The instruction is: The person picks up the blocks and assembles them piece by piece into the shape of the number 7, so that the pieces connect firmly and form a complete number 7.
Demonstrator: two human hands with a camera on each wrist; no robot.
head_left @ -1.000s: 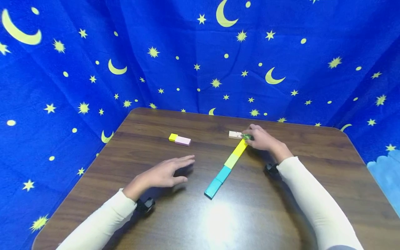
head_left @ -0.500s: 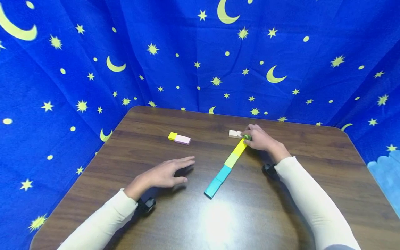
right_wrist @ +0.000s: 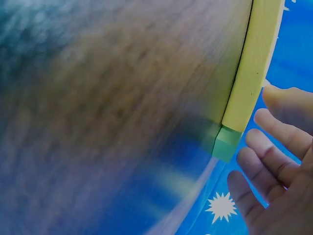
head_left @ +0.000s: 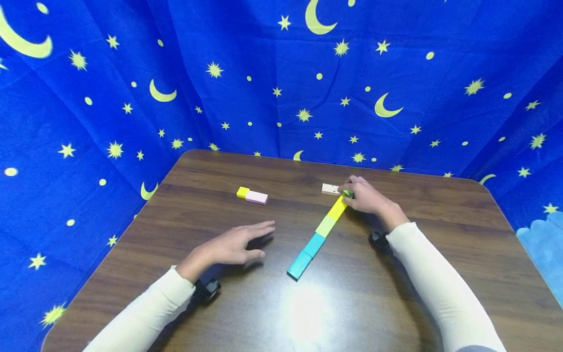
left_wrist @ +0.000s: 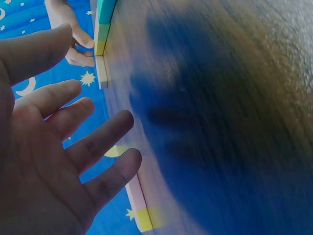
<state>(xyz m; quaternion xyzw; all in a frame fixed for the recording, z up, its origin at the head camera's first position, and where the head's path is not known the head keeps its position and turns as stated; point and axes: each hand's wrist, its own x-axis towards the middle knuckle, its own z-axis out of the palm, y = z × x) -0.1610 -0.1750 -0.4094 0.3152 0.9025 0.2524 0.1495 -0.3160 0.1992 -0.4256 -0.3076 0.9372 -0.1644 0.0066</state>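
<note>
At the far end of a slanting row of blocks, my right hand (head_left: 367, 195) pinches a small green block (head_left: 347, 193) between thumb and fingers. The hand partly covers it. A cream block (head_left: 330, 189) lies to its left, right at the index fingertip. Running toward me from the green block are a yellow block (head_left: 337, 209), a light green block (head_left: 325, 226) and two teal blocks (head_left: 300, 265). My left hand (head_left: 228, 244) hovers over the table left of this row, holding nothing, fingers extended and thumb apart, as the left wrist view (left_wrist: 63, 142) also shows.
Further left on the wooden table (head_left: 211, 176), a small yellow block (head_left: 243, 192) and a pink block (head_left: 257, 197) lie end to end. A blue curtain (head_left: 246, 112) with moons and stars hangs behind the table's far edge and along its left side.
My right fingers shift very slightly at the green block. The left hand and the other blocks stay where they were.
</note>
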